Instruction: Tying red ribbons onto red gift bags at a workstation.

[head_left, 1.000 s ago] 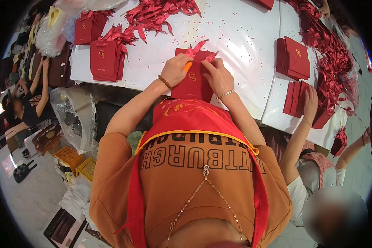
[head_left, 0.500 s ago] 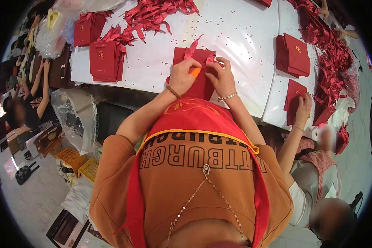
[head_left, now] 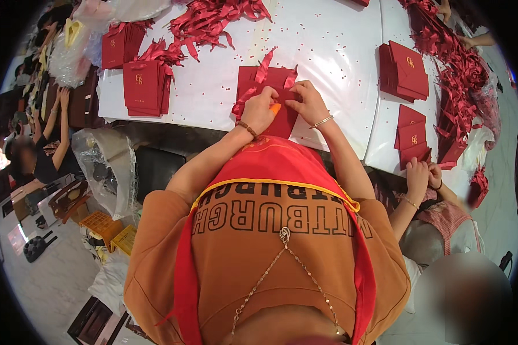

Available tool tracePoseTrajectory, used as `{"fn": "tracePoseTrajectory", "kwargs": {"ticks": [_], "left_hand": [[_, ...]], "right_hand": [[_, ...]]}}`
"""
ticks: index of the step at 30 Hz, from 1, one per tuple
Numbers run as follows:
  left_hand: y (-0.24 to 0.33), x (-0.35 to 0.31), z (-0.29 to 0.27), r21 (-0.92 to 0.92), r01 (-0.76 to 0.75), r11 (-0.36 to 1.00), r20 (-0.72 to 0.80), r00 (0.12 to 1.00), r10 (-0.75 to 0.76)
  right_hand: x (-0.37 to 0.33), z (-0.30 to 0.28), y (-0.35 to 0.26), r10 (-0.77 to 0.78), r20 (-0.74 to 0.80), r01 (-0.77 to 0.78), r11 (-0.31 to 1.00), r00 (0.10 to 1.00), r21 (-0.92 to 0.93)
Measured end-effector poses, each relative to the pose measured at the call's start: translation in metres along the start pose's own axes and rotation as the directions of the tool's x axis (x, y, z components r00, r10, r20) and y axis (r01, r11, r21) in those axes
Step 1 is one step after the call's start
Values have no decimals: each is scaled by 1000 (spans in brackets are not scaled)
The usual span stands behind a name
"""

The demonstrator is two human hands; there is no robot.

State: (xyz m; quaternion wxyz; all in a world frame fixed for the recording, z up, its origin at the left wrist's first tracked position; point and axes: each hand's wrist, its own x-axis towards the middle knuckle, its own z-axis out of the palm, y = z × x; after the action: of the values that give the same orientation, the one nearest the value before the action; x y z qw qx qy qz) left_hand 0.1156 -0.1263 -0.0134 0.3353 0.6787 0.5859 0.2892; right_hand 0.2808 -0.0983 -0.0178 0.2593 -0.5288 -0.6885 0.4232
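Observation:
A red paper bag [head_left: 282, 123] lies flat before me at the table's near edge. Satin ribbon ends [head_left: 263, 66] stick out past its far part, and another piece of ribbon [head_left: 240, 103] hangs at its left side. My left hand [head_left: 258, 110] is closed on the bag's upper middle, an orange finger cover [head_left: 275, 108] on one digit. Close beside it, my right hand [head_left: 311, 104] pinches the same bag with thumb and forefinger. Whether the fingertips grip paper, ribbon or both is hard to make out.
Red bags [head_left: 143, 86] stand stacked at left, below a heap of red ribbons [head_left: 213, 20]. More bags [head_left: 406, 72] lie at right. A co-worker's hands [head_left: 418, 172] handle red bags there. Small red dots are scattered over the white table [head_left: 334, 75].
My hands have shifted slightly, and the right fingers have closed down onto the bag near the left hand. At right, the co-worker's hand has drawn back toward the table edge, joined by the other.

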Motion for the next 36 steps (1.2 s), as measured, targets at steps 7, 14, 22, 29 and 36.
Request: {"fn": "tracePoseTrajectory", "kwargs": {"ticks": [7,14,22,29,36], "left_hand": [[0,8,-13,-289,84,954,96,994,-59],[-5,10,-8,-113,-50,992,12,999,52],[12,14,-13,228,-57,972,57,997,45],[5,17,-10,110,-55,992,58,997,49],[-2,18,-13,71,-80,994,-12,997,81]], "right_hand": [[8,-1,0,275,97,-290,857,956,427],[13,3,1,276,101,-293,879,956,375],[13,2,1,262,112,-284,860,959,424],[16,4,5,277,101,-294,883,956,366],[17,5,-1,325,109,-335,805,940,490]]}}
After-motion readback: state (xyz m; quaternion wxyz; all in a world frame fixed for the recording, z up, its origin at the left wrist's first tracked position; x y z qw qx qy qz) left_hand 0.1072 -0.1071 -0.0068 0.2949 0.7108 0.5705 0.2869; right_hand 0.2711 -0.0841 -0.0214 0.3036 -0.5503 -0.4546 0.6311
